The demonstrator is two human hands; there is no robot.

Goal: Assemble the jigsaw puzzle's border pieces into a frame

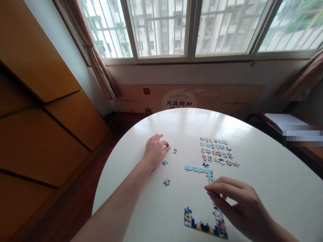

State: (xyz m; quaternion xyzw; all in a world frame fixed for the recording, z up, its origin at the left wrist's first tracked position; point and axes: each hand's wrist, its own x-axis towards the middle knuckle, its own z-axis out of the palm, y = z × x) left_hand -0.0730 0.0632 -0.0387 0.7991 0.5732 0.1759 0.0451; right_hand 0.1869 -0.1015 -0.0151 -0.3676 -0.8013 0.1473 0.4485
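My left hand (155,148) reaches over the left part of the table, its thumb and forefinger closed at the edge of a small puzzle piece (170,147). Just right of those fingertips lies another loose puzzle piece (175,151). Nearer to me are more loose pieces (165,162) and a small cluster (166,182). My right hand (237,195) hovers above the right side of the partly joined puzzle border (205,228), thumb and forefinger pinched together. Whatever the pinch may hold is hidden. The border's light-blue top strip (198,169) runs left from a corner.
Rows of loose puzzle pieces (215,151) are laid out beyond the border on the round white table (131,158). Wooden cabinets (37,144) stand on the left. A side table with papers (285,121) is on the right, below barred windows.
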